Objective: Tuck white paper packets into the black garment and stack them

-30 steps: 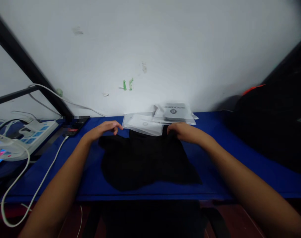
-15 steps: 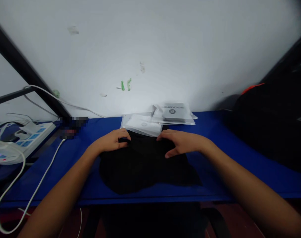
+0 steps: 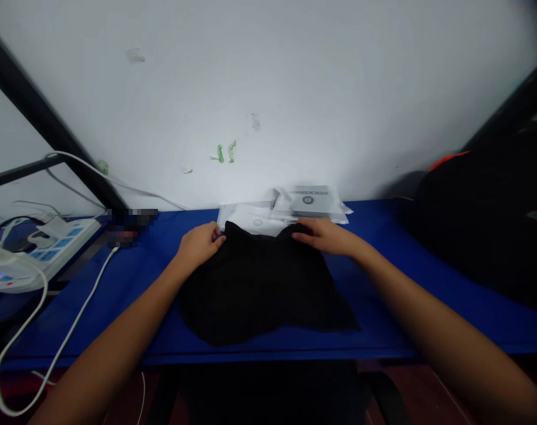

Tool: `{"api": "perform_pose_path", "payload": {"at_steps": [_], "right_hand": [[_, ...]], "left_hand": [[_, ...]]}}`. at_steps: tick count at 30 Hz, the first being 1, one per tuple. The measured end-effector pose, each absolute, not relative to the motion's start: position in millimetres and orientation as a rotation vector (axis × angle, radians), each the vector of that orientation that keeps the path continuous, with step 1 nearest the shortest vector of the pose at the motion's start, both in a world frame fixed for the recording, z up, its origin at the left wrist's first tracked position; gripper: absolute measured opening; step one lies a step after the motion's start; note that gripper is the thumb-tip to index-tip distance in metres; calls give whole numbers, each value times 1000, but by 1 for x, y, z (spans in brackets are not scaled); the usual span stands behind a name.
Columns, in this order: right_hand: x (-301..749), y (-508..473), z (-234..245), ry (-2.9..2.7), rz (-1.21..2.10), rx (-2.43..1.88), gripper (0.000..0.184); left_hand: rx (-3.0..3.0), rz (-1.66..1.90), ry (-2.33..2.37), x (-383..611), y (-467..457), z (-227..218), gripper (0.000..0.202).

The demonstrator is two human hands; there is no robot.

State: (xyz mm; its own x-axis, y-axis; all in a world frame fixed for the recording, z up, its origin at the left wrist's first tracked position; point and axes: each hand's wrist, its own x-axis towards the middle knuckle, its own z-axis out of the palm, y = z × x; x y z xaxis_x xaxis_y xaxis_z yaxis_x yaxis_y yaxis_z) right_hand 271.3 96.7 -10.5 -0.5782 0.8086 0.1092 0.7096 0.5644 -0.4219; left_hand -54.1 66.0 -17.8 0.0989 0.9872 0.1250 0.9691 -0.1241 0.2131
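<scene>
A black cloth garment (image 3: 259, 283) lies spread on the blue table (image 3: 428, 283) in front of me. My left hand (image 3: 200, 243) grips its far left corner with curled fingers. My right hand (image 3: 324, 234) pinches its far right corner. The far edge of the cloth sits stretched between both hands, lapping over the clear plastic packets (image 3: 255, 219) behind it.
A stack of clear packets with a grey printed card (image 3: 310, 200) rests against the white wall. A white power strip (image 3: 42, 251) and white cables (image 3: 74, 330) lie at left. A large black bag (image 3: 490, 212) fills the right side of the table.
Both hands drew inward onto the cloth, then moved back toward the wall, carrying the far edge up over the packets. The cloth's far part is now narrower.
</scene>
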Motion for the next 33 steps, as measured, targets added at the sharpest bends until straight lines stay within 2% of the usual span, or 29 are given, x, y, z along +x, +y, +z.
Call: {"api": "perform_pose_path", "payload": {"at_steps": [3, 8, 13, 20, 25, 28, 32, 33], "right_hand": [[268, 98, -16, -2311, 708, -1315, 42], [260, 98, -20, -2089, 1145, -1357, 44], [255, 110, -28, -1985, 1295, -1279, 46], [255, 125, -39, -2096, 1057, -1286, 54], [250, 128, -31, -2306, 897, -1275, 36], [242, 127, -21, -2500, 718, -1275, 29], [223, 123, -12, -2682, 392, -1295, 46], [218, 123, -11, -2718, 320, -1297, 45]], "left_hand": [[2421, 443, 1927, -54, 62, -8, 12], [2729, 358, 1615, -37, 34, 6, 8], [2800, 22, 1344, -8, 3, 0, 17], [2708, -94, 1686, -19, 11, 4, 10], [2649, -234, 1752, -49, 21, 12, 29], [2632, -187, 1738, -63, 32, 12, 30], [2625, 39, 1804, -74, 51, 5, 27], [2608, 95, 1848, -76, 55, 3, 24]]}}
